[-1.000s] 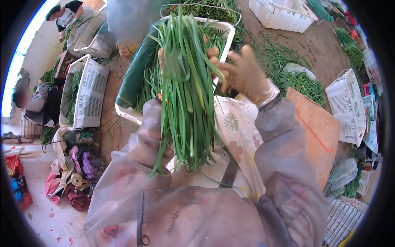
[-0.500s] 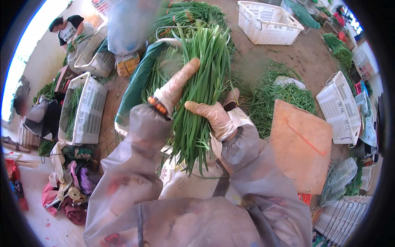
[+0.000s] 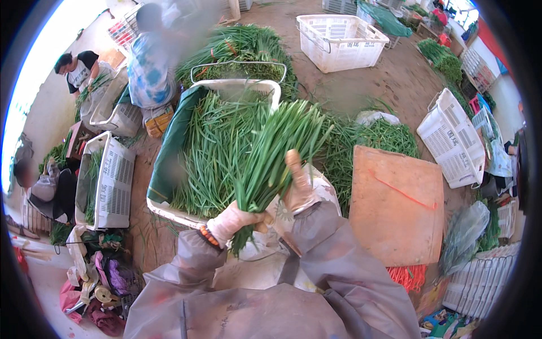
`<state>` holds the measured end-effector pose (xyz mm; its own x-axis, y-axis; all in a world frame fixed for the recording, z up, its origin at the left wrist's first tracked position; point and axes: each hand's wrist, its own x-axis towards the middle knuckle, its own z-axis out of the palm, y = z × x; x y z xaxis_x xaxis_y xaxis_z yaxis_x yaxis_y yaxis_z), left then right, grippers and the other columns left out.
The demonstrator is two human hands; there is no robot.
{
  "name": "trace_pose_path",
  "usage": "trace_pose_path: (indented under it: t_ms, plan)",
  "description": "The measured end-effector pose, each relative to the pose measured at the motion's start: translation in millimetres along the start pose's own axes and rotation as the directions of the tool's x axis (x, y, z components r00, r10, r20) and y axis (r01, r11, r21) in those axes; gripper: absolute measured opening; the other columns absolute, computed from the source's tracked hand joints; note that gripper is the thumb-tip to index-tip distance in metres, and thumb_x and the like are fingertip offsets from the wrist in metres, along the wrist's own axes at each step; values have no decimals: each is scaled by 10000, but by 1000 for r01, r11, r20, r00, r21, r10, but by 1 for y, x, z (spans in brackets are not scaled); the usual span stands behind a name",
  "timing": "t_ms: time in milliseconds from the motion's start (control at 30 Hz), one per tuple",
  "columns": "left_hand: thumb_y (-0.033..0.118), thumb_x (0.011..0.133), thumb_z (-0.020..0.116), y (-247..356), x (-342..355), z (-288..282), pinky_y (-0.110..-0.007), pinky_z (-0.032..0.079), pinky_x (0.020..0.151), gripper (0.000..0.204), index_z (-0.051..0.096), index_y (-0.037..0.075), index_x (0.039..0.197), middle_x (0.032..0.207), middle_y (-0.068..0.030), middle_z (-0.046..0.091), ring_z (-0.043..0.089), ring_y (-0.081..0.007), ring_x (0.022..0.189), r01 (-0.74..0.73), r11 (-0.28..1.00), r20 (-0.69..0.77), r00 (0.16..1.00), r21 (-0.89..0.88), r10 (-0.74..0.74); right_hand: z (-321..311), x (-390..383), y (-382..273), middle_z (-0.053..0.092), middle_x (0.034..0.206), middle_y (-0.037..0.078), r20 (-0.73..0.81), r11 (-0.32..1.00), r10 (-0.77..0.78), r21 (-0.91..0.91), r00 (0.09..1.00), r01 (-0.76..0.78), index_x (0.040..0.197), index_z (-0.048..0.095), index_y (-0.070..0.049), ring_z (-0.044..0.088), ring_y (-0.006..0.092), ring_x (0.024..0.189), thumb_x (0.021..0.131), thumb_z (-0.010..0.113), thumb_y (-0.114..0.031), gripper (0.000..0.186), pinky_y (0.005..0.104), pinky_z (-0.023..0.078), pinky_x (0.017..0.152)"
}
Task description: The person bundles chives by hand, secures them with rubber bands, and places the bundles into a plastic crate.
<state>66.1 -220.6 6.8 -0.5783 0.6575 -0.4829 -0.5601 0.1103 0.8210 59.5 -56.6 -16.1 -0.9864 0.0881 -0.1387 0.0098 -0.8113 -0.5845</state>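
Note:
My left hand, in a pale glove with browned fingertips and an orange bead bracelet at its wrist, is closed around the lower part of a bunch of garlic chives. The bunch leans up and to the right, its leaves fanning out at the top. My right hand, gloved too, lies along the right side of the bunch with its visible fingers stretched upward; some are hidden by the leaves. Just beyond the hands, a white crate with a green cloth lining holds many loose chives.
A heap of loose greens lies on the floor at right, beside an orange-brown board. White crates stand far, right and left. Tied bunches are piled behind the lined crate. Two people sit at far left.
The bunch came down and tilted to the right. My left hand moved from its upper side to grip its lower end; my right hand loosened its grip and turned upward. The view shifted, showing more of the crate.

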Motion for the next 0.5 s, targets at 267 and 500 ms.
trace_pose_path:
  t_ms: [267,500]
  plan:
    - [66,726,625,-46,-33,-45,-263,442,458,184,544,23,885,667,-71,565,464,-104,445,251,968,55,967,-3,-250,-79,31,-20,564,974,70,-404,951,96,307,910,36,1070,510,-68,546,235,886,867,469,-361,358,385,464,752]
    - [137,741,664,-74,-33,-54,-183,374,354,213,546,78,908,566,12,502,410,-35,381,263,963,2,965,57,-264,-137,62,-8,349,445,-84,-520,952,192,304,832,-30,709,511,-92,294,43,323,882,430,-173,207,235,280,323]
